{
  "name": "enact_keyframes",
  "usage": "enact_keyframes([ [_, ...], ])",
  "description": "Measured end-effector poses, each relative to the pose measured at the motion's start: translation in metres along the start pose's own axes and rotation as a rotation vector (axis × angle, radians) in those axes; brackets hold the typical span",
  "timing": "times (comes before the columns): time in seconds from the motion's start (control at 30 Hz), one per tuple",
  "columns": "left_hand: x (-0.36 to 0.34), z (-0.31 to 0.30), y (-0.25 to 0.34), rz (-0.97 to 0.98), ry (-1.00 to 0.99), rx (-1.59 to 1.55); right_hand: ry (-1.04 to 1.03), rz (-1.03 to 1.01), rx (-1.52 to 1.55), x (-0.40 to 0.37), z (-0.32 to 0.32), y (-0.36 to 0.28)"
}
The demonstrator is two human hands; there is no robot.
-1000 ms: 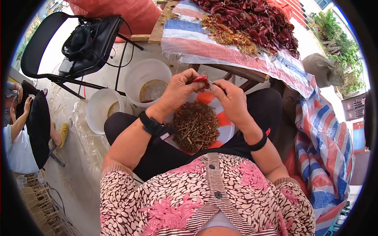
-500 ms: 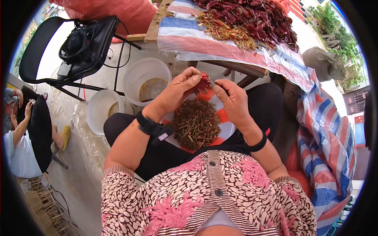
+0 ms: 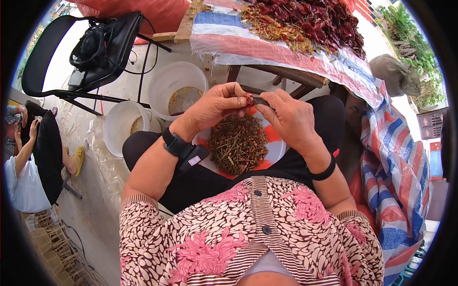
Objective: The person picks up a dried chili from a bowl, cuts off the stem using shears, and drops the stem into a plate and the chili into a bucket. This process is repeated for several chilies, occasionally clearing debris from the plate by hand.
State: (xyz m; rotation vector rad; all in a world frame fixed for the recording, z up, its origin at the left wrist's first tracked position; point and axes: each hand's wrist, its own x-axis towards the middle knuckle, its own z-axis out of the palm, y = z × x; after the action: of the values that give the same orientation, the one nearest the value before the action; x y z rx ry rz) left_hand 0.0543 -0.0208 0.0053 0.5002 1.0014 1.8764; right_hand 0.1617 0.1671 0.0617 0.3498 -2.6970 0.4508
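My left hand [image 3: 214,106] is closed in a pinch around a dried red chili [image 3: 248,99], most of it hidden by the fingers. Close against it, my right hand [image 3: 291,117] grips a small dark blade-like tool [image 3: 260,101]; its handle is out of sight in the palm. The tool's tip meets the chili, though the exact contact cannot be made out. Below both hands, a heap of chili stems and bits [image 3: 238,143] lies in a red and white shallow container [image 3: 277,151] in my lap.
Ahead, a table covered with striped sheeting [image 3: 267,55] bears dried red chilies [image 3: 319,24] and yellowish seeds [image 3: 276,34]. Two translucent buckets, one larger [image 3: 157,88] and one smaller [image 3: 112,131], stand at left near a black chair [image 3: 43,57]. Another person [image 3: 28,176] sits far left.
The chili shows less between my fingers now, with its broad red piece no longer visible. My right hand has turned and shifted slightly right, showing more of its back.
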Motion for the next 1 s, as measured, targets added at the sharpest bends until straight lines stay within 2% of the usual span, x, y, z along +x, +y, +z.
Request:
enact_keyframes([
  [0.07, 0.0, 0.002, 0.0, -0.009, -0.011, 0.02, -0.027, 0.009, -0.007, -0.003, 0.004, 0.004],
  [0.17, -0.002, 0.001, 0.0, -0.022, -0.047, 0.041, -0.067, 0.167, 0.761, -0.014, 0.036, 0.019],
  [0.27, -0.003, 0.001, -0.005, -0.014, -0.096, -0.001, -0.415, 0.628, 1.338, -0.016, 0.017, 0.012],
  [0.37, -0.002, 0.002, -0.009, 0.005, -0.178, -0.027, -0.518, 0.731, 1.743, -0.022, 0.021, 0.011],
  [0.47, -0.004, 0.005, -0.006, 0.011, -0.259, -0.051, -0.58, 0.647, 2.11, -0.034, 0.036, 0.008],
  [0.6, -0.005, 0.003, -0.005, 0.016, -0.398, -0.115, -0.652, 0.548, 2.43, -0.04, 0.046, -0.004],
  [0.63, -0.006, 0.003, -0.005, 0.035, -0.347, -0.094, -0.657, 0.53, 2.404, -0.039, 0.046, -0.003],
  [0.73, -0.01, 0.003, -0.003, 0.085, -0.202, -0.087, -0.362, 0.65, 1.756, -0.026, 0.032, -0.003],
  [0.8, -0.013, 0.004, 0.002, 0.101, -0.116, -0.155, -0.36, 0.565, 1.47, -0.025, 0.023, 0.004],
  [1.0, -0.015, -0.002, -0.001, 0.15, 0.026, -0.002, -0.192, 0.56, 1.177, -0.026, 0.009, -0.006],
])
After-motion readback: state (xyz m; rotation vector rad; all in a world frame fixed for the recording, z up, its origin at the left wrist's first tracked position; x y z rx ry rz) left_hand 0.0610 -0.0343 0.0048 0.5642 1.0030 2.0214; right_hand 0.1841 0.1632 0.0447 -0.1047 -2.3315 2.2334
